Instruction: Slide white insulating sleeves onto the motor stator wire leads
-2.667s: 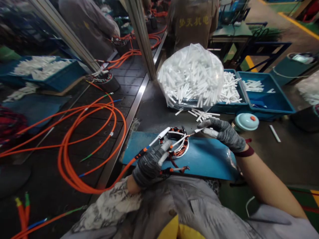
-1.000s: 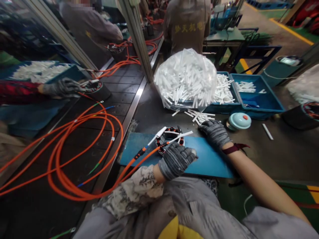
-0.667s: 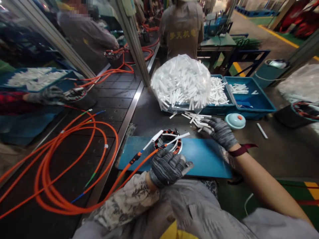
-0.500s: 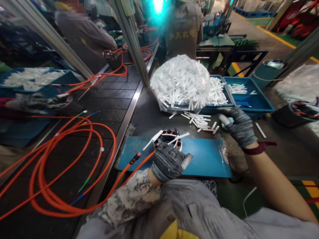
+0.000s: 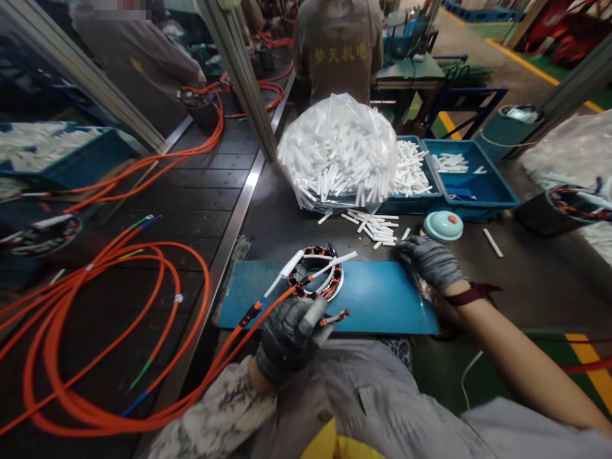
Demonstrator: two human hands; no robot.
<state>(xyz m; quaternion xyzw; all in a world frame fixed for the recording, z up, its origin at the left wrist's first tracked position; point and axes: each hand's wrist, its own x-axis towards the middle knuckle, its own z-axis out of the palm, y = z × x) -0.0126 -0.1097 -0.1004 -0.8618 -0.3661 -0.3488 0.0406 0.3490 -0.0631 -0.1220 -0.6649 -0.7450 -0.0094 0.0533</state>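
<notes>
On the blue mat [image 5: 377,303] stands a motor stator [image 5: 338,280], a ring of windings laced in orange and black. A white sleeve [image 5: 293,263] covers a lead at its left, and another white sleeve [image 5: 345,258] sticks out to the right. My left hand [image 5: 289,335], in a grey glove, is closed in front of the stator around a short wire [image 5: 337,317] with a copper-coloured end. My right hand [image 5: 433,262], gloved too, has its fingers bunched at the right of the loose white sleeves [image 5: 373,226]. Its fingertips are dark, so anything between them is hidden.
A clear bag of white sleeves [image 5: 339,153] and blue bins [image 5: 478,207] stand behind. A pale blue round container [image 5: 444,225] sits beyond my right hand. Orange cables [image 5: 201,268] coil at left. Another stator [image 5: 549,207] is at right. Co-workers are farther back.
My left hand has drawn back from the stator toward me and now grips the short wire. My right hand has moved down and left, off the round container, to the loose sleeves.
</notes>
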